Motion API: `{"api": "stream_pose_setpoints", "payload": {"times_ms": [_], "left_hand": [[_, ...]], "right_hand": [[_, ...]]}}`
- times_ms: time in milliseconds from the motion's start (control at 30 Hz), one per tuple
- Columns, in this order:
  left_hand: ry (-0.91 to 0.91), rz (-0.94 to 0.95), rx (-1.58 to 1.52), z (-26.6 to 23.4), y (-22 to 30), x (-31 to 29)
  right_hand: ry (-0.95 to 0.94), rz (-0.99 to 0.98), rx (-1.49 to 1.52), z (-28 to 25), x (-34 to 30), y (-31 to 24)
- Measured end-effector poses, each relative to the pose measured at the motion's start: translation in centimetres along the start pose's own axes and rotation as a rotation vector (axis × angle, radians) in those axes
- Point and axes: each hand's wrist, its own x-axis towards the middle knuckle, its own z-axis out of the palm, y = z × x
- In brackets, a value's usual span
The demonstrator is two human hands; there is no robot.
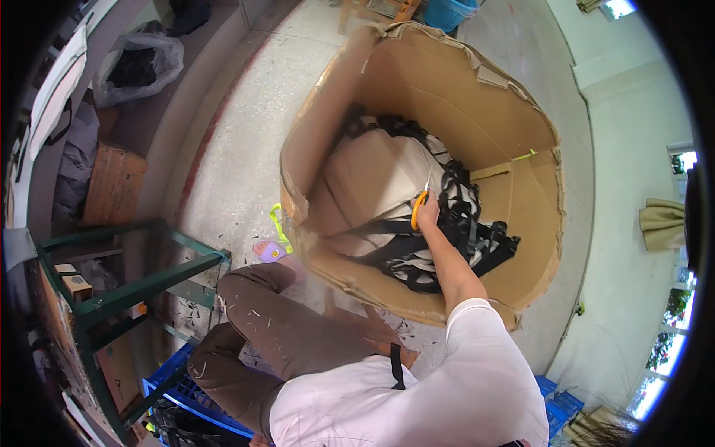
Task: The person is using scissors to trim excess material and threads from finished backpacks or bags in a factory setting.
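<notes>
My right hand (pixel 427 214) reaches into a big open cardboard box (pixel 514 119), closed around a pair of scissors (pixel 419 211) with orange handles. The scissor blades point up and away. Beneath the hand lies a heap of black straps (pixel 458 197) mixed with pale cloth pieces. A large beige flat piece (pixel 372 175), cardboard or cloth, rests on the left of the heap. Only a sliver of skin, seemingly my left hand (pixel 258 441), shows at the lower edge beside the blue crate; its fingers are hidden.
A dark green metal frame (pixel 149 287) stands at the left, near a blue crate (pixel 179 372) holding black items. Shelving at the upper left bears a plastic bag (pixel 141 65) and a brown carton (pixel 115 185). A blue basket (pixel 449 13) sits beyond the box.
</notes>
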Motion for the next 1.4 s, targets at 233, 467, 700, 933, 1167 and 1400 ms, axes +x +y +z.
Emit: {"api": "stream_pose_setpoints", "payload": {"times_ms": [233, 467, 700, 933, 1167, 1400], "left_hand": [[0.084, -0.036, 0.142, 2.0, -0.5, -2.6], [0.115, -0.031, 0.231, 2.1, -1.7, -3.8], [0.100, 0.134, 0.407, 0.8, -1.8, -2.5], [0.327, 1.146, 0.599, 9.8, 14.7, -7.7], [-0.486, 1.224, -0.013, 21.5, 33.5, -21.8], [-0.546, 1.006, 0.019, 18.8, 40.6, -23.3]], "right_hand": [[0.214, 0.222, 0.306, 9.4, 2.8, 1.1], [0.307, 0.663, 0.644, 11.9, 3.0, -1.5], [-0.119, 0.515, 1.113, 8.9, 2.8, -6.2], [-0.371, -0.316, 1.101, -13.6, -1.8, -20.4], [-0.581, -0.834, 0.863, -26.5, -17.2, -26.6], [-1.340, -1.546, 0.579, -21.1, -35.3, -25.1]]}}
